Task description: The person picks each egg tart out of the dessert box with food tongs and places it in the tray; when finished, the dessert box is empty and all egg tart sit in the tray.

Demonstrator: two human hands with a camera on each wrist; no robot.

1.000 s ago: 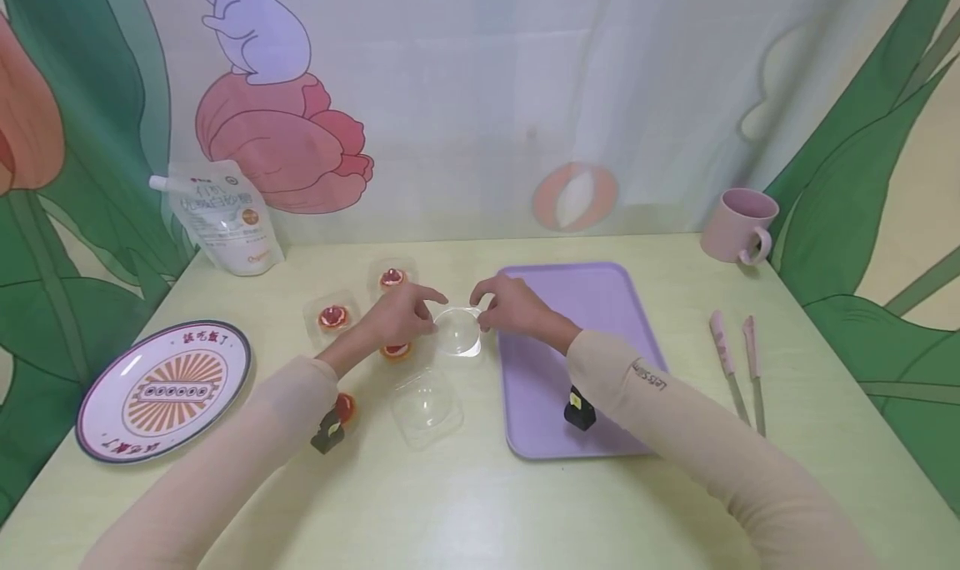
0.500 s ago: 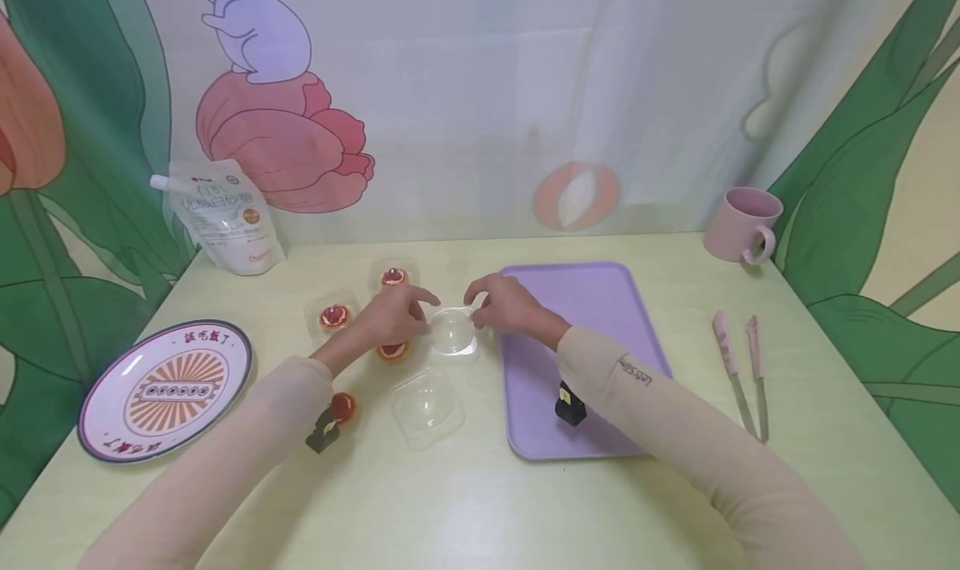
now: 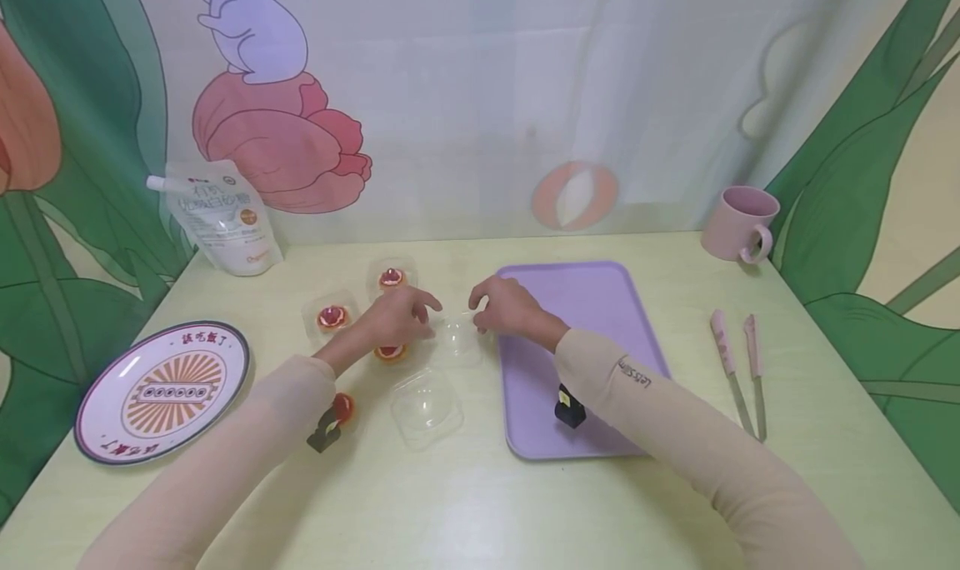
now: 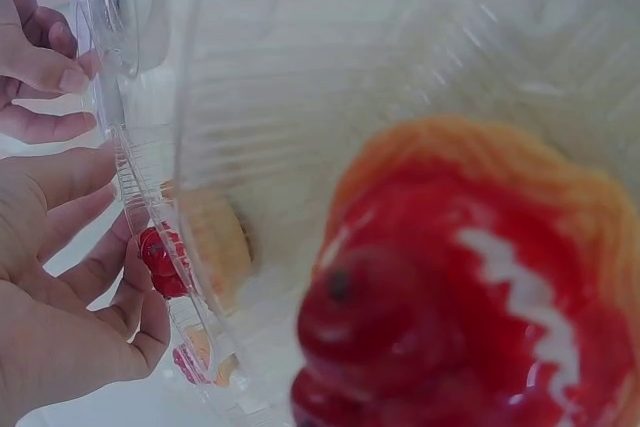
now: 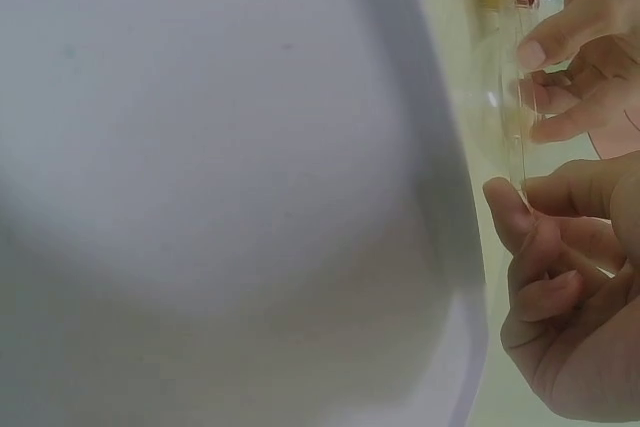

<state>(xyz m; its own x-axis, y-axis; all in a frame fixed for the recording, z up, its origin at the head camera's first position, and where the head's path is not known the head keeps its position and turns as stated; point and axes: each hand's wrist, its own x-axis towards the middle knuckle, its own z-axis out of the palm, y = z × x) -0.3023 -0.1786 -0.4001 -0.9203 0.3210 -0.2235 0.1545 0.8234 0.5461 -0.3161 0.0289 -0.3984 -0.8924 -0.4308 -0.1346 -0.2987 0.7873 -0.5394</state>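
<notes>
Both hands grip a clear plastic box lid or half (image 3: 459,337) above the table, one at each side. My left hand (image 3: 401,316) holds its left edge; its fingers lie against the rim in the left wrist view. Thumb and index finger of my right hand (image 3: 510,307) pinch the opposite edge, plain in the right wrist view (image 5: 580,297). Beneath and beside the left hand sits a small berry tart (image 3: 390,352), partly hidden. A second clear plastic piece (image 3: 426,407) lies nearer on the table. Close to the left wrist camera is a red-topped tart (image 4: 480,277).
More tarts in clear boxes stand at left: one at the back (image 3: 392,277), another beside it (image 3: 332,317). A purple tray (image 3: 577,295) lies under the right forearm. Around are a patterned plate (image 3: 176,391), a white pouch (image 3: 225,220), a pink mug (image 3: 738,224) and two knives (image 3: 722,345).
The clear plastic piece between the hands has tilted, and its bright round outline has faded. Both hands have shifted only slightly; the other things stay put.
</notes>
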